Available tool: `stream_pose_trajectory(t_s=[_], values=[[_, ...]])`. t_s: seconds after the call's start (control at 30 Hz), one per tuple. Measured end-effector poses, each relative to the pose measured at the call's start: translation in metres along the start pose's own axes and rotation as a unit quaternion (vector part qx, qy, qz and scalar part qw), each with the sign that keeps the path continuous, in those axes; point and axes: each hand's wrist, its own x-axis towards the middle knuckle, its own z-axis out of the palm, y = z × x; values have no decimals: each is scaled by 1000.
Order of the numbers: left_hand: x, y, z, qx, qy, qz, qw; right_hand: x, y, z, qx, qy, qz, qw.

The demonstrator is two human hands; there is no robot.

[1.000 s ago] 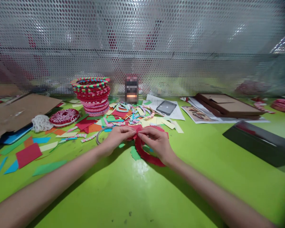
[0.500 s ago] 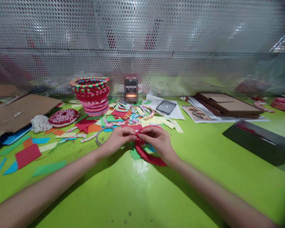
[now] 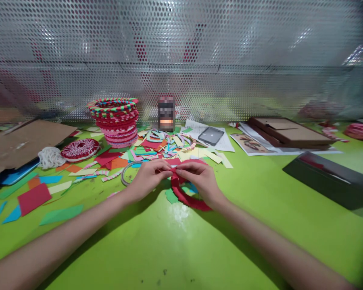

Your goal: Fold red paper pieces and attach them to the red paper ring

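Note:
A red ring with a ruffled edge rests partly under my right hand, whose thumb and fingers pinch its red band near the upper left of the loop. Close against it, my left hand pinches the same red material with thumb and forefinger. The fingertips nearly meet, and the small piece between them is mostly hidden. Green paper scraps lie beside and inside the ring. Left of my left hand is a grey roll of tape, flat on the table.
Colourful paper scraps cover the green table at left and centre back. Behind them stands a stack of striped rings. White yarn sits at left, a dark box at right, and a perforated metal sheet across the back.
The red material between my fingertips has shifted slightly, and more of a red fold shows below them. Both hands keep their pinch in nearly the same place.

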Motion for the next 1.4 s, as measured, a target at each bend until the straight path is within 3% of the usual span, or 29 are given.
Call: stream_pose_trajectory(t_s=[0.13, 0.37, 0.83, 1.03, 1.2, 1.4], values=[[0, 2, 0, -26, 26, 14, 999, 2, 2, -3, 12, 4, 15, 1000], [1, 0, 0, -115, 19, -66, 991, 2, 5, -2, 4, -20, -14, 1000], [-1, 5, 0, -119, 33, -95, 988, 4, 11, -5, -47, -53, -58, 996], [-1, 3, 2, -142, 50, -47, 988, 3, 6, -2, 22, -27, -6, 999], [-2, -2, 2, -85, 50, 37, 994, 4, 5, -2, 39, 9, 10, 999], [-5, -2, 0, 18, 34, 143, 989, 3, 5, -2, 59, 1, 40, 997]])
